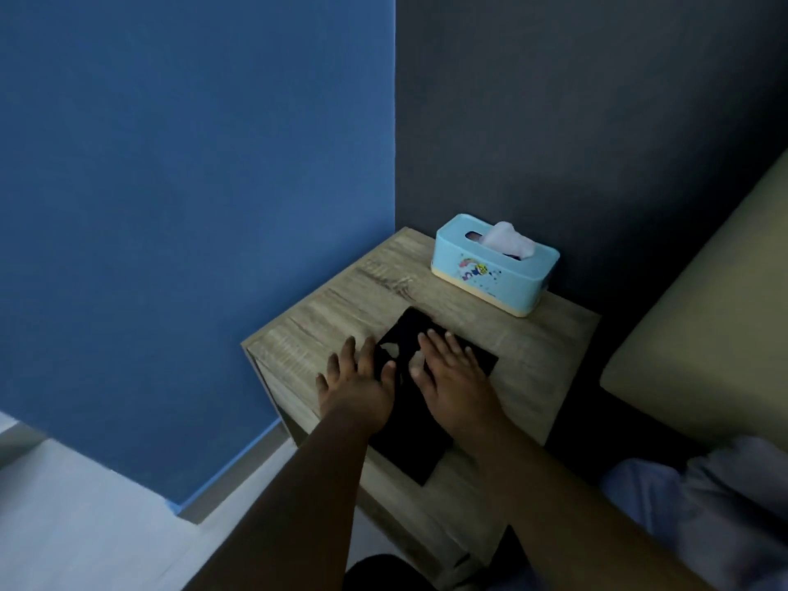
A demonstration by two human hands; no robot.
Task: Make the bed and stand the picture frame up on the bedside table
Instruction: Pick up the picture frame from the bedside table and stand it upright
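A black picture frame (411, 437) lies flat, back side up, on the wooden bedside table (324, 322). My left hand (358, 381) rests at the frame's left edge with its fingers spread, the thumb over the black surface. My right hand (452, 377) lies palm down on the frame's upper right part, fingers apart. Neither hand has closed around the frame. The frame's far corner shows between and beyond my fingers. At the lower right a bit of pale bedding (699, 496) is visible.
A light blue tissue box (494, 270) stands at the back of the table against the dark wall. A tan padded headboard (703, 334) rises at the right. The blue wall and pale floor (85, 526) are at the left.
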